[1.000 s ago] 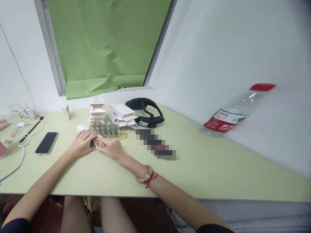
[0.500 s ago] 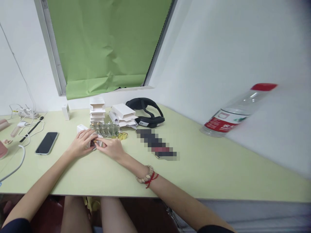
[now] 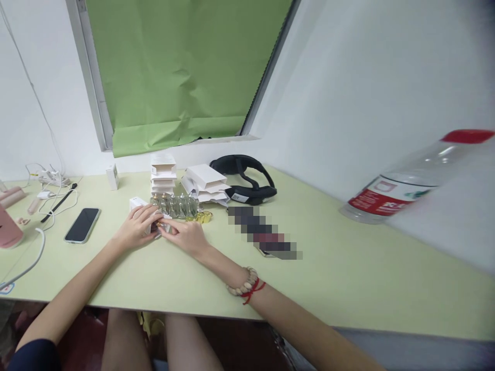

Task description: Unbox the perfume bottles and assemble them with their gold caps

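My left hand [image 3: 137,226] is wrapped over a small white box [image 3: 136,202] that lies on the table, its fingers bent across the top. From the other side my right hand [image 3: 189,238] reaches to the box's near right end, thumb and index finger drawn together at a small gold-coloured part there. Most of that part is hidden by the fingers. Right behind the hands stands a row of clear glass bottles [image 3: 178,206], some with gold necks. Several shiny gold caps [image 3: 203,217] lie to the right of the bottles.
Stacked white cartons [image 3: 163,178] and a looser carton pile [image 3: 207,178] stand behind. A black headset [image 3: 247,193] is farther right, near a pixelated dark item [image 3: 263,232]. A large plastic bottle [image 3: 390,198] leans right. A phone [image 3: 82,225] and cables [image 3: 58,193] lie left.
The camera has turned slightly left, so everything sits farther right in the picture. Both hands stay at the box, with hardly any change in their grip.
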Motion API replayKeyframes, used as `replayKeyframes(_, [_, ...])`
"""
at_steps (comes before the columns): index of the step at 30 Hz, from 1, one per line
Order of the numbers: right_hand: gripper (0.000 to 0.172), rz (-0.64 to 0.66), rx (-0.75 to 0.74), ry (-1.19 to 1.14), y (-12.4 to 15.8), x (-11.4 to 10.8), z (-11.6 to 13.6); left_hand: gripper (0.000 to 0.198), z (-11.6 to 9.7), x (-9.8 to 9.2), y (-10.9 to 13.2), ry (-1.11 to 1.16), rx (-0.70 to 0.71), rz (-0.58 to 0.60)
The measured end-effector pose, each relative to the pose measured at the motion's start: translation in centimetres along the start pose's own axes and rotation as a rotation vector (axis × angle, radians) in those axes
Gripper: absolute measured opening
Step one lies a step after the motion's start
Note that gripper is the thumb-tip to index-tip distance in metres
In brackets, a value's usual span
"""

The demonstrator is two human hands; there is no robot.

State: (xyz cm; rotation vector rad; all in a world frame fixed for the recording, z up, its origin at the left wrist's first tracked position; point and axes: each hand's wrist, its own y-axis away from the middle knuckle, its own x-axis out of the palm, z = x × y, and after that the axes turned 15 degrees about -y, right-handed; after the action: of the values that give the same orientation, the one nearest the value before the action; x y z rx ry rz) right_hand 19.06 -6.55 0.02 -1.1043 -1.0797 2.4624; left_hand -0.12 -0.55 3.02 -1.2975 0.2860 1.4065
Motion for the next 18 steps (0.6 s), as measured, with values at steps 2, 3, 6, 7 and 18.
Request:
replayKeyframes(2, [0.019,0.014,0.008,-0.001,-0.03,-0.01,-0.01,0.045,0.02,-0.03,0.01,-0.002,-0.003,-0.003])
replayKeyframes(3, [0.020,0.020,0.014,-0.004,-0.04,-0.02,0.00,0.045,0.04,-0.06,0.01,-0.003,-0.004,-0.006])
replayKeyframes(6, [0.020,0.025,0.030,-0.009,-0.06,-0.04,0.05,0.045,0.07,-0.15,0.00,-0.002,-0.005,-0.005])
replayKeyframes(7, [0.020,0.025,0.033,-0.012,-0.05,-0.03,0.06,0.044,0.07,-0.18,-0.01,-0.002,-0.007,-0.001])
replayKeyframes(18, [0.023,0.044,0.091,-0.040,0.01,0.07,0.13,0.044,0.03,-0.29,-0.06,0.003,-0.014,0.016])
